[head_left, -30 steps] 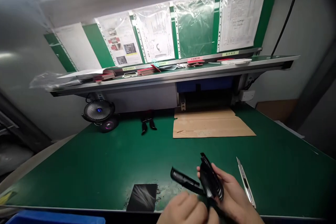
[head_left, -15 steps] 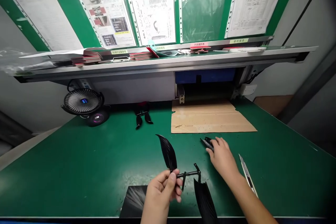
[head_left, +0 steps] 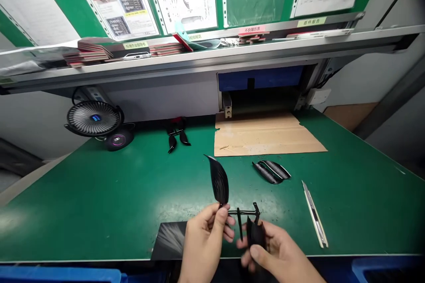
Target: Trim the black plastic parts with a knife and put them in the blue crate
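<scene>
My left hand point(head_left: 207, 234) pinches a black plastic sprue point(head_left: 244, 212) near the base of a curved, ribbed black blade-shaped part point(head_left: 219, 181) that points up. At the sprue's right end, a second black ribbed part point(head_left: 255, 233) points down toward me. My right hand point(head_left: 275, 247) has its thumb and fingers closed around that second part. Farther back, two loose black ribbed parts point(head_left: 271, 171) lie side by side on the green table. A utility knife point(head_left: 314, 214) with its blade out rests to the right of my right hand.
A cardboard sheet point(head_left: 265, 137) lies at the back. More black parts on a sprue point(head_left: 177, 137) lie back left, beside a small fan point(head_left: 95, 118). A dark sheet point(head_left: 168, 241) is at the front edge. A blue bin point(head_left: 59, 274) stands below.
My right hand has left the loose parts at the back, which now lie on the table, and has come to grip the right-hand part on the sprue. The view has shifted slightly.
</scene>
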A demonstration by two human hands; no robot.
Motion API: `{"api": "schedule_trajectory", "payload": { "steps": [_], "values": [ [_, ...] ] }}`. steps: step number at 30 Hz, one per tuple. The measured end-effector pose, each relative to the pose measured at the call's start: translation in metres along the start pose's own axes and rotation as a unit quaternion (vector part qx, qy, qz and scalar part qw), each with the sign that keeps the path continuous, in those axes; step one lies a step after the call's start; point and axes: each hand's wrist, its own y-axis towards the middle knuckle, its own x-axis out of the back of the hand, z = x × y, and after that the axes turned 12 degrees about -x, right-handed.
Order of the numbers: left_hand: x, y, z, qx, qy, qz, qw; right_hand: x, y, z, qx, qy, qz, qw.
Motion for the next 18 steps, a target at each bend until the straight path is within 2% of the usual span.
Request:
{"api": "schedule_trajectory", "payload": {
  "steps": [1, 2, 3, 5, 9, 12, 14, 15, 16, 17, 18],
  "values": [
    [-0.001, 0.001, 0.001, 0.030, -0.032, -0.005, 0.999, 0.003, -0.002, 0.006, 0.042, -0.113, -0.044, 0.992],
    [-0.001, 0.001, 0.003, 0.052, -0.059, -0.011, 0.997, 0.007, -0.003, 0.012, 0.086, -0.234, -0.081, 0.965],
    [-0.001, 0.002, 0.004, 0.066, -0.077, -0.017, 0.995, 0.010, -0.004, 0.019, 0.128, -0.341, -0.105, 0.925],
    [-0.001, 0.001, 0.007, 0.081, -0.096, -0.028, 0.992, 0.015, -0.004, 0.030, 0.203, -0.476, -0.111, 0.848],
    [0.001, -0.002, 0.007, 0.081, -0.110, -0.036, 0.990, 0.023, -0.002, 0.042, 0.338, -0.594, -0.133, 0.718],
    [0.002, -0.004, 0.004, 0.082, -0.114, -0.042, 0.989, 0.024, -0.003, 0.045, 0.356, -0.651, -0.149, 0.654],
    [0.003, -0.003, 0.003, 0.085, -0.120, -0.052, 0.988, 0.022, -0.004, 0.046, 0.345, -0.677, -0.148, 0.633],
    [0.005, -0.002, 0.003, 0.084, -0.124, -0.057, 0.987, 0.021, -0.004, 0.046, 0.341, -0.678, -0.148, 0.634],
    [0.006, -0.001, 0.004, 0.083, -0.128, -0.061, 0.986, 0.020, -0.003, 0.046, 0.339, -0.668, -0.145, 0.647],
    [0.008, 0.000, 0.005, 0.081, -0.132, -0.065, 0.986, 0.020, -0.003, 0.046, 0.334, -0.637, -0.148, 0.679],
    [0.009, 0.000, 0.005, 0.077, -0.134, -0.066, 0.986, 0.020, -0.002, 0.046, 0.321, -0.576, -0.162, 0.734]
  ]
}}
